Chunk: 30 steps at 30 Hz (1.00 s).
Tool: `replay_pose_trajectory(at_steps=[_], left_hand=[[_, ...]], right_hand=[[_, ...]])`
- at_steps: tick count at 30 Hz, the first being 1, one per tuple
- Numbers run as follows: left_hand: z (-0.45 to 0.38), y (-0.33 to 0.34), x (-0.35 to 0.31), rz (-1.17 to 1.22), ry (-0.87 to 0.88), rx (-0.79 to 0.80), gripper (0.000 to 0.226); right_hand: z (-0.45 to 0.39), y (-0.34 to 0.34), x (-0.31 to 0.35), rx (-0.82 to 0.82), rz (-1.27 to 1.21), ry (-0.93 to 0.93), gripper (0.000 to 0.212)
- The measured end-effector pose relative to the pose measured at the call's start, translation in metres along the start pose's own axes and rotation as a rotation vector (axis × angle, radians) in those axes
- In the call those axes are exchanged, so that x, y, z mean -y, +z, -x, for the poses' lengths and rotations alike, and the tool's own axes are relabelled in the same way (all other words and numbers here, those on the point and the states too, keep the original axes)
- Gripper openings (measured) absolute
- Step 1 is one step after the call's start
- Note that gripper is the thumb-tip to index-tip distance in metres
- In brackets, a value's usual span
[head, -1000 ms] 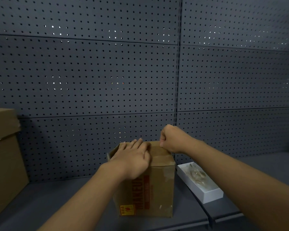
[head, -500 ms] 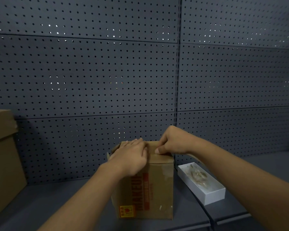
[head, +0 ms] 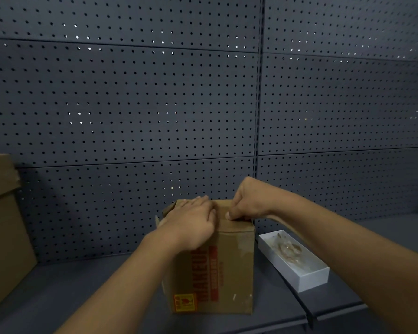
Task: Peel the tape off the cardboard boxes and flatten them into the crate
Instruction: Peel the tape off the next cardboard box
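A dark grey pegboard wall (head: 140, 104) fills the background above a grey shelf (head: 70, 285); on the shelf, at about 6 o'clock in the view, stands the small cardboard box (head: 229, 268), upright, with red lettering down its near face and an orange sticker at its lower left corner. The left hand (head: 191, 225) lies on the box's top toward its near-left edge, palm down, fingers straight and close together, pressing flat on the cardboard; the right hand (head: 249, 201) sits at 1 o'clock from it, on the top's right side, fingers curled tight with the tips pinched down at the near-right edge of the top flap; whether tape or bare cardboard is between the fingertips cannot be told. The two hands are just beside each other, almost touching. At 3 o'clock from the box, near it, lies a white tray (head: 307, 278) holding crumpled clear material; at 9 o'clock, well apart, a large cardboard box (head: 3, 232) stands at the frame's left edge.
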<state>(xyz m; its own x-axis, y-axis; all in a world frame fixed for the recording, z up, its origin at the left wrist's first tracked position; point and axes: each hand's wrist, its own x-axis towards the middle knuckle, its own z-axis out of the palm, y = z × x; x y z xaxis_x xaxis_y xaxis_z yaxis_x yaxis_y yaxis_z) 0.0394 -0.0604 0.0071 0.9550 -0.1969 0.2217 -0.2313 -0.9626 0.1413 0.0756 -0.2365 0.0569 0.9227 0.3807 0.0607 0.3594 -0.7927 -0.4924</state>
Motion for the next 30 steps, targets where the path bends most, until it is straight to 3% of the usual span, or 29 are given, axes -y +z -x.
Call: replay_pose_trajectory(at_steps=[7,15,21,30], left_hand=[[0.000,0.000,-0.001,-0.019,0.001,0.008,0.051],[0.000,0.001,-0.001,-0.018,0.000,0.012,0.052],[-0.001,0.001,0.000,-0.020,0.004,0.018,0.053],[-0.001,0.000,0.000,-0.009,-0.001,0.026,0.052]], right_hand=[[0.005,0.000,-0.003,0.000,0.004,-0.038,0.017],[0.004,0.002,-0.008,-0.010,0.087,-0.183,0.045],[0.006,0.001,-0.013,-0.004,0.140,-0.285,0.054],[0.002,0.009,-0.020,-0.084,0.188,-0.350,0.035]])
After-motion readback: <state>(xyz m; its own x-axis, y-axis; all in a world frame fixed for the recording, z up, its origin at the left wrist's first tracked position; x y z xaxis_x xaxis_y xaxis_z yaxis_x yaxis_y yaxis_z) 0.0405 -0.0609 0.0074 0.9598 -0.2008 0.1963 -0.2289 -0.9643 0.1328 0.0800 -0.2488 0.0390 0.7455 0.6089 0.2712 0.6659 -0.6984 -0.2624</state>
